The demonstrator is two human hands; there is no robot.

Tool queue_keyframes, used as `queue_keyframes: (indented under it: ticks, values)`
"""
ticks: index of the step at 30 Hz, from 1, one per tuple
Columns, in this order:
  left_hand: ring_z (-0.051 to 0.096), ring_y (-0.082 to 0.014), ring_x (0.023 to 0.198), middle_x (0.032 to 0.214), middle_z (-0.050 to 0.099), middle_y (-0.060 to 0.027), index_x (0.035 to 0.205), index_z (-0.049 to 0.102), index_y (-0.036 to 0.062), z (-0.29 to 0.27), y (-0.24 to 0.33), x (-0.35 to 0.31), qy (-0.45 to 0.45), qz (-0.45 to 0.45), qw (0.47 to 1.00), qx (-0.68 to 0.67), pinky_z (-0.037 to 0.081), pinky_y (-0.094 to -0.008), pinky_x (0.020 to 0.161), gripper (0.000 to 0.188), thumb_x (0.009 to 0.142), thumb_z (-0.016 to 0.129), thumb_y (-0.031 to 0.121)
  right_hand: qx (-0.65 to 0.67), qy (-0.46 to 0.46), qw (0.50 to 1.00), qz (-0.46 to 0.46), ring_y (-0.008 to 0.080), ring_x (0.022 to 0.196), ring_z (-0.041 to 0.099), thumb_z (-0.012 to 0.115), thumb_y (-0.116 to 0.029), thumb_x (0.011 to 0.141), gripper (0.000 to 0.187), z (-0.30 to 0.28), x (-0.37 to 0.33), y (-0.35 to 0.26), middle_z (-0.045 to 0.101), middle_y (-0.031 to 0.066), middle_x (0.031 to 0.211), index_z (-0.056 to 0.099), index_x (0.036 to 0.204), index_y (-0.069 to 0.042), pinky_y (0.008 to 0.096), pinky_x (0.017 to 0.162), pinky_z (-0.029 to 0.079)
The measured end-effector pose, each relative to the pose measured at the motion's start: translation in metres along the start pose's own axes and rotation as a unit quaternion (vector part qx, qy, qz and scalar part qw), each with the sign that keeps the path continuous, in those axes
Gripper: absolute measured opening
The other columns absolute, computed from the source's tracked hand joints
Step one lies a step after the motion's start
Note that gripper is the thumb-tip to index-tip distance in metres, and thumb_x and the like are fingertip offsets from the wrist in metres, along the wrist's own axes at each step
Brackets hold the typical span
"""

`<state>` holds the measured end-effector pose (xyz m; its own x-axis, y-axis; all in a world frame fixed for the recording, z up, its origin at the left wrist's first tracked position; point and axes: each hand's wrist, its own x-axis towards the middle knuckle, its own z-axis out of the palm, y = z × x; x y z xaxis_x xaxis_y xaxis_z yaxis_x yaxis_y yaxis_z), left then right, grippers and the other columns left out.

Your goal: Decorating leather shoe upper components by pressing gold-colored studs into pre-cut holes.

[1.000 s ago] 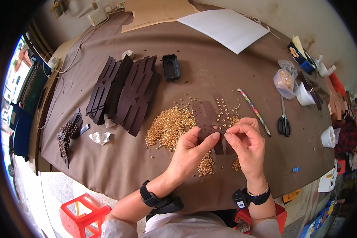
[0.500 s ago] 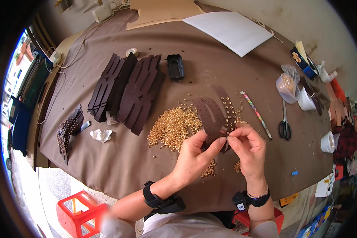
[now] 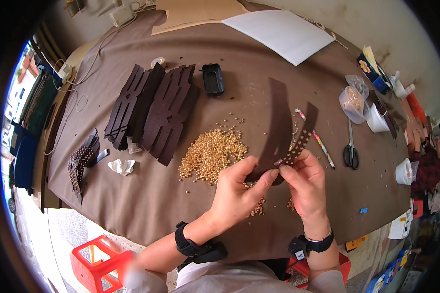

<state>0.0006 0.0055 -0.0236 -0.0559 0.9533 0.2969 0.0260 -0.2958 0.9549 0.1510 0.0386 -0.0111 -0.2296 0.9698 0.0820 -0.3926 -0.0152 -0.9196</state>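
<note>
Closest to me: person's two forearms, black strap on the right wrist, another on the left. Red stool on the floor, off the table's near left edge. Left hand: thumb and fingers closed on the lower end of a dark brown slotted piece. Right hand: thumb and fingertips pinched narrow at the same end, just beside the left thumb; can't tell if there's a bead between them. The piece is up over the table, two long strips fanning away from the hands, gold studs dotted along the right-hand one.

Small blue bits near the right edge. Left of the piece, loose heap of gold beads, a few strays around it. Far left, crumpled white paper and a curved studded piece.

Right side: patterned pen, partly behind the studded strip, then scissors, handles toward the person.

Further back, stacked brown cut pieces on the left, black tray next to them, clear tub on the right. Farthest: white sheet, tan sheet.
</note>
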Motion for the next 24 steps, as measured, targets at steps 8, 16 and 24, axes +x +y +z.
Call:
queue_keyframes:
  ticks: [8,16,24]
  values:
    - [0.054,-0.0032,0.074,0.088,0.065,-0.0008,0.099,0.059,0.0027,-0.007,0.011,0.012,0.079,-0.164,0.943,-0.277,0.045,-0.0198,0.065,0.011,0.090,0.060,0.009,-0.433,0.018,0.896,-0.103,0.0111,0.081,0.061,0.068,-0.001,0.081,0.018,-0.014,0.010,-0.021,0.060,0.0033,0.088,0.064,0.099,-0.003,0.0241,0.070,0.050]
    - [0.059,-0.0077,0.083,0.094,0.065,-0.0014,0.102,0.055,0.0065,-0.018,0.009,0.020,0.096,-0.204,0.914,-0.338,0.048,-0.0230,0.075,0.023,0.083,0.068,0.004,-0.678,-0.038,0.730,-0.070,0.0237,0.065,0.062,0.070,-0.011,0.076,0.004,-0.028,0.007,-0.009,0.060,0.0044,0.079,0.069,0.076,-0.007,0.0350,0.061,0.049]
    - [0.060,-0.0073,0.082,0.095,0.065,-0.0015,0.102,0.057,0.0041,-0.017,0.000,0.016,0.033,-0.227,0.927,-0.296,0.049,-0.0237,0.073,0.023,0.083,0.069,0.005,-0.402,0.027,0.908,-0.114,0.0111,0.071,0.061,0.063,0.006,0.079,0.009,-0.014,0.012,-0.010,0.060,0.0059,0.087,0.063,0.086,0.000,0.0231,0.063,0.049]
